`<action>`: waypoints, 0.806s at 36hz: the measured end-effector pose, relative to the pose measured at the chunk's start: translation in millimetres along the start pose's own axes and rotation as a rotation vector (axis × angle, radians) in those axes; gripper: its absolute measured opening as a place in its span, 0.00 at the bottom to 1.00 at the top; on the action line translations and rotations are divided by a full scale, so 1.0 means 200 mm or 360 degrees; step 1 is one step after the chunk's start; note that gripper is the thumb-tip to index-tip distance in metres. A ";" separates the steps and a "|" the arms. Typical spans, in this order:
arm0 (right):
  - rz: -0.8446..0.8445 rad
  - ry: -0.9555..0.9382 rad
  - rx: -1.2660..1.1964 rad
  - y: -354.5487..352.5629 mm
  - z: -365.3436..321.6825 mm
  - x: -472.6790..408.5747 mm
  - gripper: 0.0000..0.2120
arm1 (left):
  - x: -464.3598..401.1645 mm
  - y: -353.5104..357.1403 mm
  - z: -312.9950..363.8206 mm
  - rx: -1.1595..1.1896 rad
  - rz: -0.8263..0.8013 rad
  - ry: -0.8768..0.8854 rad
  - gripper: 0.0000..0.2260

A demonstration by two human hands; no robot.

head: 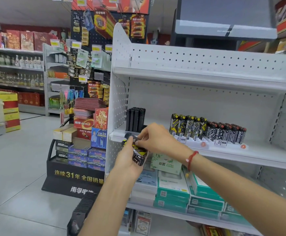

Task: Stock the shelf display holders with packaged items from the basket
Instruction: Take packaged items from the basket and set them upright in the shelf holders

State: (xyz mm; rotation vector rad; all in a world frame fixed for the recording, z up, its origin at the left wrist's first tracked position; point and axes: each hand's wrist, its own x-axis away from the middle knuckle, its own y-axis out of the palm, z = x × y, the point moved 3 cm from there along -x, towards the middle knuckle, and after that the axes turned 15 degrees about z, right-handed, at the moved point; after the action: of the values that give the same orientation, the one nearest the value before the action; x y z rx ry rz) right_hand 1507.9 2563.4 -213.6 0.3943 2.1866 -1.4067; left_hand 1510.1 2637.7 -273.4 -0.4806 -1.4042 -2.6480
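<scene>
left hand (128, 160) grips lighter bundle (138, 153), long axis tilted up-left | right hand (153, 138) pinches its top | black holder (135, 119) just above, right hand nearer

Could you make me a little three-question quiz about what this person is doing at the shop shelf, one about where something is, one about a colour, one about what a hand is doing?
1. Where does the black holder stand?
A. left end of the middle shelf
B. top shelf
C. on the floor

2. What colour is the bracelet on the right wrist?
A. blue
B. red
C. white

3. What is the left hand doing?
A. hanging free
B. pressing flat on the shelf
C. gripping a bunch of patterned items

Answers:
1 A, it stands by the perforated side panel, left of the rows of patterned items.
2 B, a red cord circles the wrist.
3 C, its fingers curl round the bunch of patterned items while the right hand pinches one at the top.
</scene>
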 end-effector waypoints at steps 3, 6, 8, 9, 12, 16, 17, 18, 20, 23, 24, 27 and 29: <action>0.0045 0.0156 -0.0274 -0.05 0.02 -0.04 0.07 | -0.03 -0.01 0.02 0.0203 0.0106 0.0038 0.11; 0.0219 0.0425 -0.0719 -0.10 0.08 -0.10 0.12 | -0.07 -0.06 0.08 0.0293 0.0242 0.0179 0.14; 0.0299 0.0527 -0.0937 -0.12 0.11 -0.13 0.15 | -0.08 -0.09 0.12 0.0298 0.0261 0.0202 0.13; 0.0341 0.0532 -0.0981 -0.11 0.12 -0.15 0.17 | -0.08 -0.10 0.13 0.0285 0.0243 0.0195 0.12; 0.0479 0.0416 -0.0775 -0.08 0.15 -0.19 0.29 | -0.07 -0.11 0.16 0.0223 0.0171 0.0207 0.10; 0.0691 0.0175 -0.0475 0.00 0.16 -0.22 0.27 | -0.07 -0.12 0.17 0.0108 0.0092 0.0230 0.07; 0.0731 0.0156 -0.0439 0.02 0.16 -0.23 0.25 | -0.07 -0.12 0.18 0.0088 0.0089 0.0230 0.07; 0.0763 0.0145 -0.0407 0.04 0.16 -0.23 0.24 | -0.08 -0.13 0.18 0.0073 0.0086 0.0231 0.07; 0.0802 0.0129 -0.0322 0.06 0.16 -0.23 0.24 | -0.09 -0.14 0.18 0.0067 0.0072 0.0226 0.06; 0.0835 0.0102 -0.0211 0.08 0.16 -0.23 0.24 | -0.09 -0.16 0.19 0.0064 0.0069 0.0215 0.05; 0.0847 0.0089 -0.0186 0.08 0.16 -0.23 0.24 | -0.10 -0.16 0.19 0.0062 0.0077 0.0218 0.05; 0.0851 -0.0015 -0.0065 0.09 0.16 -0.24 0.23 | -0.10 -0.16 0.19 0.0073 0.0098 0.0213 0.06; 0.0828 -0.0099 -0.0026 0.09 0.16 -0.24 0.20 | -0.10 -0.16 0.18 0.0079 0.0106 0.0193 0.06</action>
State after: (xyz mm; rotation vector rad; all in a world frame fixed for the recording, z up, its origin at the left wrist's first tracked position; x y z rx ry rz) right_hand 1564.5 2543.5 -211.5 0.8307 1.8591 -1.0926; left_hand 1530.1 2685.1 -286.1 -0.3484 -1.3893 -2.5373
